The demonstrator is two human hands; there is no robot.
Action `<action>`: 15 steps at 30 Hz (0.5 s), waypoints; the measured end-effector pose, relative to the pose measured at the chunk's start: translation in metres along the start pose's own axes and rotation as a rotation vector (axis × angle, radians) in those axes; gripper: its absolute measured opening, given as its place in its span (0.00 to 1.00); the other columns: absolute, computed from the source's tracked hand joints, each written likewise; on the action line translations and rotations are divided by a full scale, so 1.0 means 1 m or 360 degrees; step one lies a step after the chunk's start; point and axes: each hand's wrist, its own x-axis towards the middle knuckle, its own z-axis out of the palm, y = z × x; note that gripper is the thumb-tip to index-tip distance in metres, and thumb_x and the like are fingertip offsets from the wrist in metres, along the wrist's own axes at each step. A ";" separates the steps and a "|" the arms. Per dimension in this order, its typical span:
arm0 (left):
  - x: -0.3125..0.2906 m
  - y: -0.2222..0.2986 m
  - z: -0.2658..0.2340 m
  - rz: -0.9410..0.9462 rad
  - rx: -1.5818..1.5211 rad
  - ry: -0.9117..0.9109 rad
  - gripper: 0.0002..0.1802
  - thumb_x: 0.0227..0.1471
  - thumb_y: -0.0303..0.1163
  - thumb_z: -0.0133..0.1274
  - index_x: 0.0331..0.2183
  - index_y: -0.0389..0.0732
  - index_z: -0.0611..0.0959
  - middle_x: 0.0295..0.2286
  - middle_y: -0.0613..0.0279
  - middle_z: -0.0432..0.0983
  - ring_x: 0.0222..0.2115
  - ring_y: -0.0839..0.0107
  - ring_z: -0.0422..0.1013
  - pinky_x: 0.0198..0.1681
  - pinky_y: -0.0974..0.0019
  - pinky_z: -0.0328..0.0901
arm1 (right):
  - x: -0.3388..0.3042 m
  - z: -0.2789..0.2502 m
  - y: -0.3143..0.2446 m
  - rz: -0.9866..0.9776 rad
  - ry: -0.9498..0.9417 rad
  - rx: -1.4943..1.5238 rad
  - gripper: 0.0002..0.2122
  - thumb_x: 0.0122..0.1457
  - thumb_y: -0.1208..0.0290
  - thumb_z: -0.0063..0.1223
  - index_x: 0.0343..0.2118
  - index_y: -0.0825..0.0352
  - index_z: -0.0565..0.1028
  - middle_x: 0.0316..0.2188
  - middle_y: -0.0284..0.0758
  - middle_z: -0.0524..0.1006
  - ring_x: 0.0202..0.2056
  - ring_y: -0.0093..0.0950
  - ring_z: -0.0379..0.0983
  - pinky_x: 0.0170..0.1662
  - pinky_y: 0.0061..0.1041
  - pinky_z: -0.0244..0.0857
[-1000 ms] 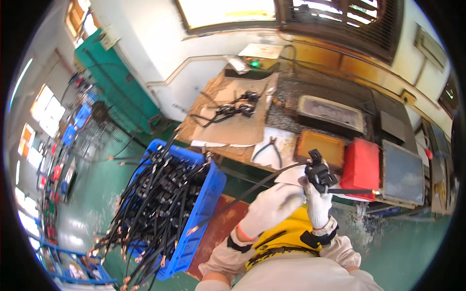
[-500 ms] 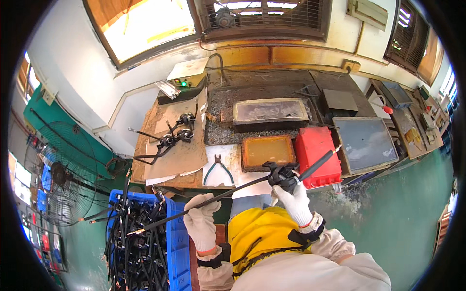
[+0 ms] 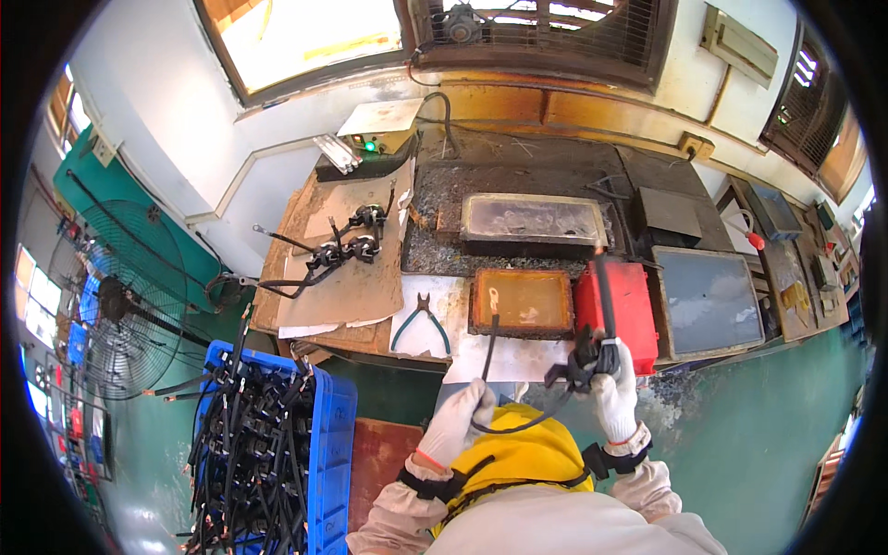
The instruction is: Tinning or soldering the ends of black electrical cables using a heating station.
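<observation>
My left hand [image 3: 460, 418], in a white glove, is closed around a thin black cable [image 3: 493, 350]. The cable's end points away from me, over the near left part of a shallow tray of amber liquid [image 3: 529, 294]; whether it touches the liquid I cannot tell. From my left hand the cable bends down and across to a black clamp-like part [image 3: 581, 366]. My gloved right hand [image 3: 614, 396] grips that part at the front of the table. A thicker black cable end [image 3: 603, 287] sticks up from it, in front of a red plastic bin [image 3: 638, 314].
A blue crate [image 3: 331, 453] of black cable assemblies stands at my left. Pliers [image 3: 422, 324] lie on the table beside cardboard [image 3: 356, 301] carrying several cable assemblies [image 3: 347, 245]. Behind the amber tray sits a rectangular pot [image 3: 532, 220]. A grey-surfaced tray [image 3: 701, 301] is at right.
My left hand has moved right and swung the thin cable's end from above the crate to the amber tray. My right hand has shifted right, turning the thick cable end upward.
</observation>
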 end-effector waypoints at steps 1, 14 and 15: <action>0.007 0.001 -0.001 0.0070 0.0014 0.0119 0.21 0.57 0.50 0.41 0.27 0.42 0.73 0.16 0.75 0.59 0.14 0.85 0.52 0.16 0.79 0.46 | -0.001 -0.006 0.004 0.0004 -0.0165 0.0142 0.30 0.51 0.62 0.56 0.54 0.66 0.58 0.34 0.30 0.71 0.33 0.18 0.69 0.35 0.17 0.65; 0.020 0.020 0.013 0.0285 0.0336 0.0284 0.19 0.57 0.41 0.44 0.46 0.38 0.72 0.19 0.71 0.68 0.17 0.85 0.58 0.19 0.81 0.52 | 0.001 -0.011 0.008 0.0337 -0.0243 -0.0177 0.24 0.56 0.61 0.49 0.51 0.70 0.60 0.35 0.32 0.71 0.31 0.19 0.69 0.29 0.16 0.66; 0.021 0.020 0.013 0.0280 0.0340 0.0282 0.19 0.57 0.41 0.44 0.46 0.38 0.72 0.19 0.71 0.68 0.17 0.85 0.58 0.19 0.81 0.52 | 0.003 -0.013 0.014 0.0277 -0.0206 -0.0193 0.23 0.57 0.61 0.47 0.51 0.70 0.60 0.33 0.31 0.71 0.26 0.17 0.68 0.25 0.14 0.64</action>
